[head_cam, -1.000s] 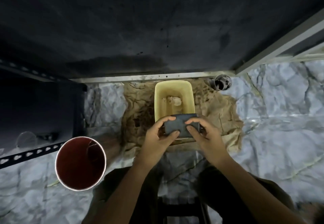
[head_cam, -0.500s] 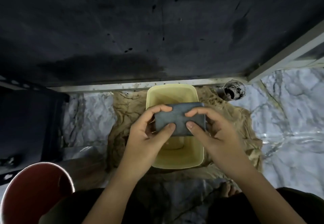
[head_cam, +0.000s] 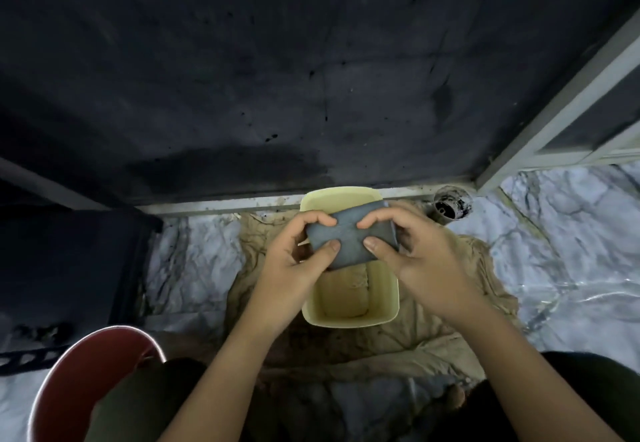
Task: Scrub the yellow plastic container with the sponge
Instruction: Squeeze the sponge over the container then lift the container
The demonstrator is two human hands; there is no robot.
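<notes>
Head view shows your left hand [head_cam: 298, 261] and right hand [head_cam: 419, 251] both pinching the grey sponge [head_cam: 349, 239] above the yellow plastic container [head_cam: 349, 313], which sits on a tan cloth [head_cam: 450, 320]. Scrubbing seems not yet begun; next, lower the sponge inside.

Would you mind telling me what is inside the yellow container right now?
The yellow container shows a wet, brownish floor and a pale smear of residue near its middle. The grey sponge, held by the left hand and right hand, hides its far half.
</notes>
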